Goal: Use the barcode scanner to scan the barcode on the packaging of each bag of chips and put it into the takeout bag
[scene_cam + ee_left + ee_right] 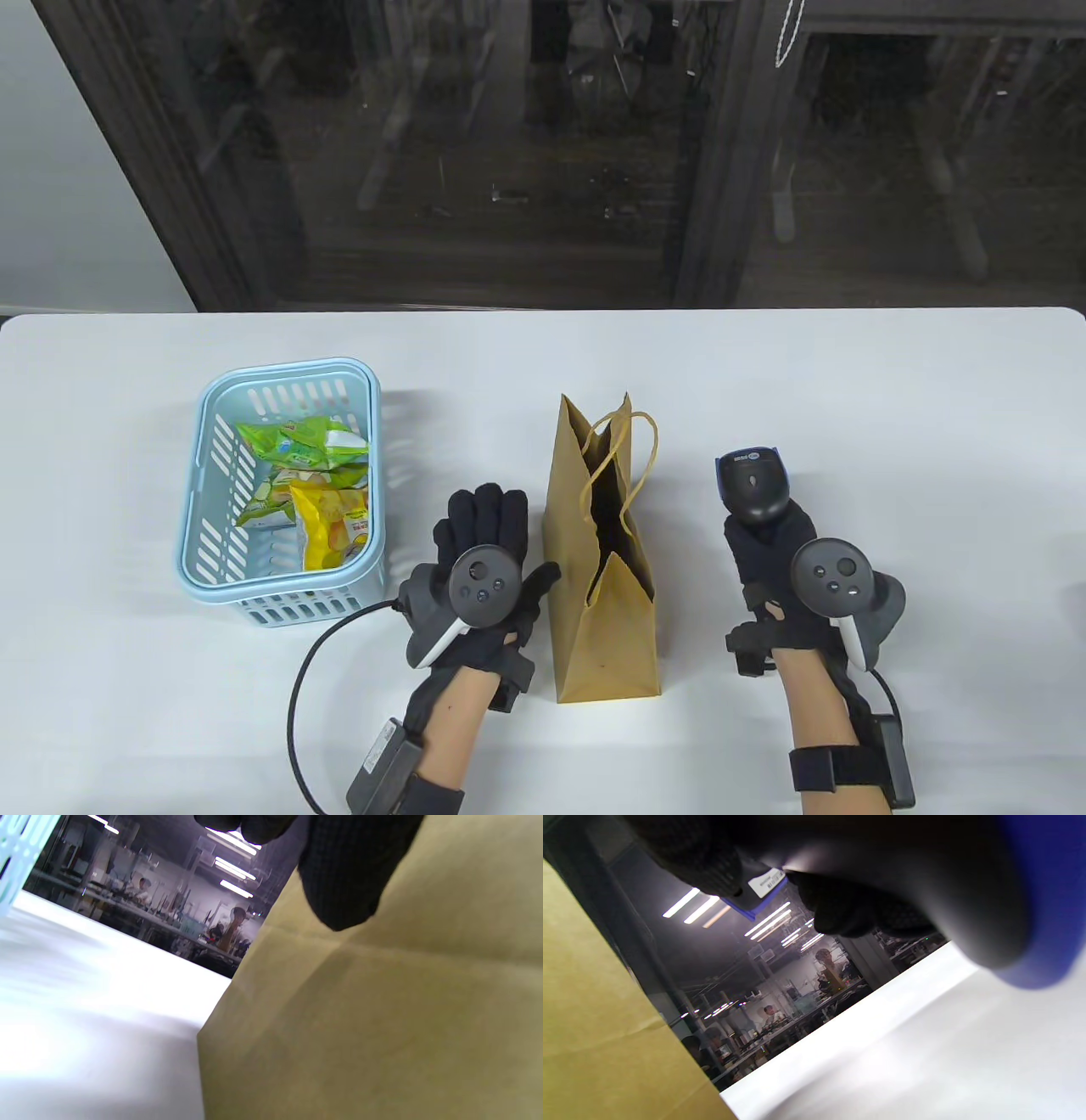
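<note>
We logged the takeout bag [604, 543] as our landmark: brown paper, standing upright at mid-table, mouth open, twine handles up. Left of the takeout bag sat the light blue basket [208, 475], holding the bags of chips [318, 484], two green ones toward the far side and a yellow one [333, 526] on top nearer us; none was out of the basket, so we judged no scan done yet. The left hand [484, 552] hovered between basket and takeout bag, fingers straight and spread, holding nothing; in the left wrist view its fingertips [343, 878] hung just beside the paper wall, contact we could not tell. Right of the takeout bag the right hand [776, 552] had its fingers curled round the handle of the barcode scanner [753, 482], head pointing away from us; the right wrist view showed fingers [848, 912] wrapped under the scanner body. Handling guess: chip bags are light, puffy, crinkly foil, slippery and easy to crush, so we'd pinch the yellow one by its top seam or edge, not squeeze the middle, and turn it until the barcode faces the scanner. Barcode location not visible from here. The paper bag looked stiff but light and could tip when a bag is dropped in.
</note>
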The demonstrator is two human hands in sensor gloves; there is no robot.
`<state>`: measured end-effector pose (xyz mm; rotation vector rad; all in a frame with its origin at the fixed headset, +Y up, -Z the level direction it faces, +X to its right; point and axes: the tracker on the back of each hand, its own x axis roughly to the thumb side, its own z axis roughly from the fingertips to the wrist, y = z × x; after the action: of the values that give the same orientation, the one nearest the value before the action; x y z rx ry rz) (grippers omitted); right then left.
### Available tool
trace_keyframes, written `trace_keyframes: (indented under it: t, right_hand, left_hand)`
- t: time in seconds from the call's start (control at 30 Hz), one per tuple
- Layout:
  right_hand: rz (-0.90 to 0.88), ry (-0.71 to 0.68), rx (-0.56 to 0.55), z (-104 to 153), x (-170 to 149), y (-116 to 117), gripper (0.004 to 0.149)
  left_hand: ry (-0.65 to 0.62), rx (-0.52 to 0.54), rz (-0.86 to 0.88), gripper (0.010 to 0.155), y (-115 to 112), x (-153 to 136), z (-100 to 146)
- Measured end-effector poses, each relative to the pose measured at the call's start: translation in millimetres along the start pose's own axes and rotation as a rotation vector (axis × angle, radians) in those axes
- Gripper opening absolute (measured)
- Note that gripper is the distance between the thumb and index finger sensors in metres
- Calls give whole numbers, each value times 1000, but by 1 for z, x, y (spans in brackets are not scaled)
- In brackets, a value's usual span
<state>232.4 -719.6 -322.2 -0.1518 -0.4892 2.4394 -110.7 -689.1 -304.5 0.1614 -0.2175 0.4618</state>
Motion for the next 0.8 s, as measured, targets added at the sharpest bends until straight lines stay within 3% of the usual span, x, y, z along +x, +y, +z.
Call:
trace_keyframes:
  t: [0.2,0.33,0.4,0.5,0.63,0.8]
  right_hand:
    - [-12,0,-23,0,-1,-4,51]
    - [-8,5,-19,0,-4,-4,50]
    - [-5,5,-20,0,-4,-4,51]
    - [-11,11,-15,0,-4,-4,50]
    - [-10,18,-9,0,-4,-5,50]
    - [-18,23,12,-1,-5,-3,50]
  left_hand:
    - [-50,105,70,80,43,16,16]
    - [5,183,81,79,96,12,14]
    - [99,199,95,79,118,-2,5]
    - [364,153,148,79,140,-48,-17]
    - [707,0,245,81,144,-112,-33]
    - [922,-98,312,79,142,-144,-43]
